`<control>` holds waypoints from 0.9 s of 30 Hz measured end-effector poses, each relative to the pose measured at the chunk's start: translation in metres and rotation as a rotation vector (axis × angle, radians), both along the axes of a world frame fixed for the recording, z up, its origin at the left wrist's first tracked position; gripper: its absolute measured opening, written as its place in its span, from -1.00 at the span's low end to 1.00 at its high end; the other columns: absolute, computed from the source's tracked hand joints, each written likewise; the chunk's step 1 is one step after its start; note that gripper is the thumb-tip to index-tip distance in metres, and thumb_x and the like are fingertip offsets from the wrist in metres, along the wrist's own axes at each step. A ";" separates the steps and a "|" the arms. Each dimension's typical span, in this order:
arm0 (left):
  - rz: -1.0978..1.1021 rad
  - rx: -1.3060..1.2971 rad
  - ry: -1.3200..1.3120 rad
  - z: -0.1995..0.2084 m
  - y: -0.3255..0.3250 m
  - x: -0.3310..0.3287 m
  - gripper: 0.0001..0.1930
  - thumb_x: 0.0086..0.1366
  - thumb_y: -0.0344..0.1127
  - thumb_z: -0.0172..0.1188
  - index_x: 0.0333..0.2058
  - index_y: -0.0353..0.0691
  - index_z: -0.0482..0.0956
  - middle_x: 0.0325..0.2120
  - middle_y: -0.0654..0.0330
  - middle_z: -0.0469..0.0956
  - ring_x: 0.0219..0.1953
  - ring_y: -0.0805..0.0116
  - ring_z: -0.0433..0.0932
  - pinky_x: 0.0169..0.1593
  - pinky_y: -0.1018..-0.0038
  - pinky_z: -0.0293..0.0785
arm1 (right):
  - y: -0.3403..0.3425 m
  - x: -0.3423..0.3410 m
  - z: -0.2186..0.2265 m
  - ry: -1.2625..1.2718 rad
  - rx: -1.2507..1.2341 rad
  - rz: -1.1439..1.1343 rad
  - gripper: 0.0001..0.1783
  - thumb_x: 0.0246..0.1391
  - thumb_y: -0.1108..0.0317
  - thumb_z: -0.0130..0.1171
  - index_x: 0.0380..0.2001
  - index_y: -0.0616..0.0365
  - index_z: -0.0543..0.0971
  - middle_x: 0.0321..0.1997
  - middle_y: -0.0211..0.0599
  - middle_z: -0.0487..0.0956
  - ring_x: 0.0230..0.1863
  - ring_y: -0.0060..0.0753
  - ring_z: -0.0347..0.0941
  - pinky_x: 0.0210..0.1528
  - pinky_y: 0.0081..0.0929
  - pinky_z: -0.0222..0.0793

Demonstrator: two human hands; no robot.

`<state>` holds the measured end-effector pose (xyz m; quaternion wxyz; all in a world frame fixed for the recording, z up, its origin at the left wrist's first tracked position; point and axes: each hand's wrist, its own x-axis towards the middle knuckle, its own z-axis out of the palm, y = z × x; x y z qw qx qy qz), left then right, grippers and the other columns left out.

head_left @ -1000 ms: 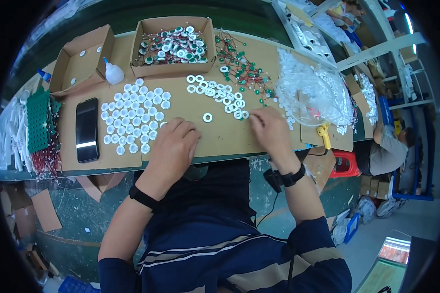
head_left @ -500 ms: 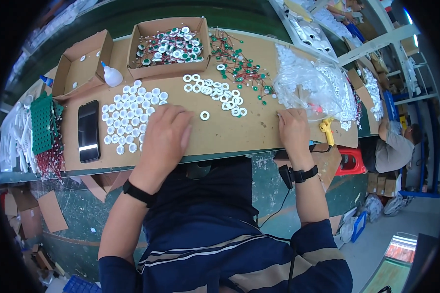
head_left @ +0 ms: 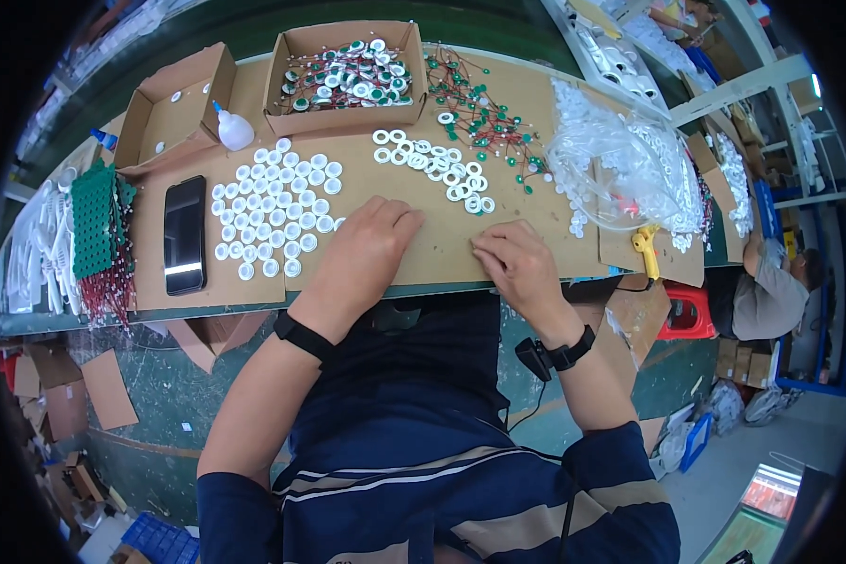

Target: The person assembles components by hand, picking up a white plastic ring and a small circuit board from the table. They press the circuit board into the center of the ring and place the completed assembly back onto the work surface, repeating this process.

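My left hand (head_left: 368,246) rests low over the cardboard-covered table with fingers curled down. Whatever lies under its fingertips is hidden. Beside it on the left spreads a group of round white caps (head_left: 274,202). My right hand (head_left: 522,263) is to the right, thumb and forefinger pinched together; anything between them is too small or hidden to name. Beyond both hands lies a loose pile of flat white rings (head_left: 442,167). Farther back, green discs with red wires (head_left: 484,122) are heaped in a tangle.
Behind stand a cardboard box (head_left: 274,89) of wired white-and-green pieces and a shallower box (head_left: 174,141). A squeeze bottle (head_left: 235,130), a phone (head_left: 185,235) and green sheets (head_left: 94,226) are leftward. Rightward are a plastic bag (head_left: 620,150) of white parts and a yellow glue gun (head_left: 646,249).
My left hand has moved right to where a lone white ring lay; that ring no longer shows. My right hand has come left from beside the bag, toward my left hand. The view has shifted slightly.
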<state>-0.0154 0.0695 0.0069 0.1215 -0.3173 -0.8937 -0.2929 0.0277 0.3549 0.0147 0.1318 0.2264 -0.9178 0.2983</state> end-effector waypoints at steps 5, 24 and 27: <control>-0.023 0.024 -0.055 0.000 0.005 0.004 -0.73 0.41 -0.48 0.33 0.04 -0.27 0.82 -0.06 0.04 0.72 0.06 -0.03 0.68 0.17 0.11 0.69 | -0.005 0.000 0.005 -0.033 0.023 -0.056 -0.73 0.22 0.48 0.58 -0.02 0.19 0.87 -0.05 -0.16 0.77 0.01 0.05 0.71 0.07 -0.12 0.68; -0.004 0.240 -0.193 -0.002 -0.008 0.016 -0.52 0.32 -0.51 0.50 0.22 -0.26 0.74 -0.04 0.00 0.72 0.11 -0.13 0.65 0.23 0.03 0.62 | -0.026 -0.006 0.017 -0.319 -0.126 -0.077 -0.75 0.32 0.48 0.52 0.04 0.23 0.85 -0.11 -0.22 0.76 -0.24 -0.29 0.70 -0.15 -0.35 0.62; -0.019 0.251 -0.219 -0.003 -0.009 0.017 -0.41 0.30 -0.54 0.50 0.32 -0.25 0.67 0.00 -0.04 0.72 0.13 -0.16 0.64 0.26 0.01 0.60 | -0.047 -0.011 0.020 -0.262 -0.127 -0.007 -0.76 0.32 0.50 0.51 0.02 0.23 0.85 -0.12 -0.21 0.77 -0.23 -0.25 0.71 -0.13 -0.33 0.62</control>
